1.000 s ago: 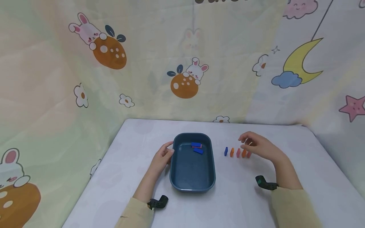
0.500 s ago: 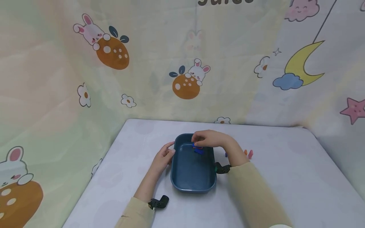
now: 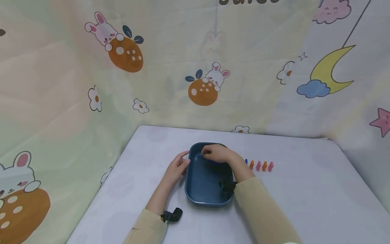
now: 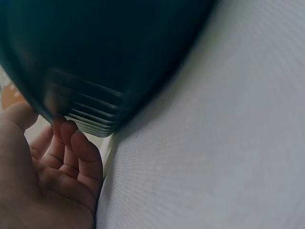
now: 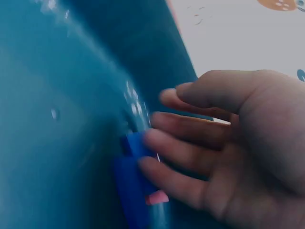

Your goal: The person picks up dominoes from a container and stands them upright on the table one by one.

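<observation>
My left hand [image 3: 175, 168] grips tray [image 3: 203, 181] | right hand [image 3: 217, 154]: fingers loose by blue blocks [image 5: 127, 188] | risk: careless brush could scatter them

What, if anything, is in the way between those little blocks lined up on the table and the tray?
Two things: the raised right side of the tray, and the right arm, which crosses over it and partly hides the blue block at the near end of the row of blocks. Nothing else visible does.
</observation>
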A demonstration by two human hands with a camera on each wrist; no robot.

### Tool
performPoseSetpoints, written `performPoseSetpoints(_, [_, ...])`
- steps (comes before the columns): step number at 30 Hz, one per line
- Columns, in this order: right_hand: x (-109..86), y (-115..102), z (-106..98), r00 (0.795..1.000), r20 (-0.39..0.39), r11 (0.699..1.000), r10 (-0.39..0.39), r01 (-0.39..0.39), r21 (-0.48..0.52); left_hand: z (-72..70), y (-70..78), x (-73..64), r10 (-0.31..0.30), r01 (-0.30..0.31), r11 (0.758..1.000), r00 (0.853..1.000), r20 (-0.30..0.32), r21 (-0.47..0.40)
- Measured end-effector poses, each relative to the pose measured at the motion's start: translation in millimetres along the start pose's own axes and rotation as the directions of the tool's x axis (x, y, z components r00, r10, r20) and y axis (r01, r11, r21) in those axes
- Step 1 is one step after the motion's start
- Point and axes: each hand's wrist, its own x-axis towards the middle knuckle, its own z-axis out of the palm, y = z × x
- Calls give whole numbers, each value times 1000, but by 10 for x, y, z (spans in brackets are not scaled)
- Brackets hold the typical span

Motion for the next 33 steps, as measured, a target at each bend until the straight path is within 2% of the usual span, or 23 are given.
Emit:
performPoseSetpoints(2, [-8, 17, 24, 1000, 4, 999, -1, 1, 33, 3, 10, 1, 1, -1, 1000, 1000, 1, 4])
performPoseSetpoints(4, [-16, 19, 40, 1000, -30, 999, -8, 9, 31, 5, 16, 2, 1, -1, 1000, 1000, 3, 1])
performPoseSetpoints(7, [-14, 4, 52, 995, -102, 999, -3, -1, -36, 9, 18, 4, -3, 3, 1000, 1000, 2, -1])
performPoseSetpoints(9, [-6, -6, 63, 993, -114, 996, 2, -12, -87, 10, 15, 6, -4, 4, 1000, 1000, 0, -1])
performPoseSetpoints(11, [4, -2, 81, 997, -69, 996, 17, -23, -84, 11, 10, 11, 1, -1, 1000, 1000, 1, 2])
performPoseSetpoints(13, [13, 8, 101, 1000, -4, 999, 20, -20, -29, 12, 5, 17, 8, -8, 1000, 1000, 5, 2])
performPoseSetpoints(16, [21, 19, 126, 995, 93, 994, -17, 6, 111, 12, 6, 25, 25, -25, 1000, 1000, 12, 5])
performPoseSetpoints(18, [23, 20, 139, 988, 139, 985, -60, 36, 169, 10, 11, 27, 31, -31, 1000, 999, 14, 7])
performPoseSetpoints(21, [21, 10, 155, 980, 171, 984, -99, 71, 162, 6, 24, 19, 31, -31, 1000, 999, 17, 7])
performPoseSetpoints(26, [20, -16, 187, 976, 190, 994, -103, 94, 55, -4, 30, 9, 34, -33, 999, 999, 20, -11])
performPoseSetpoints(27, [21, -24, 191, 976, 191, 994, -105, 100, 38, -5, 68, -11, 29, -29, 999, 999, 21, -13])
performPoseSetpoints(33, [26, -37, 194, 976, 180, 992, -123, 122, 17, -7, 47, -10, 12, -12, 1000, 1000, 11, -28])
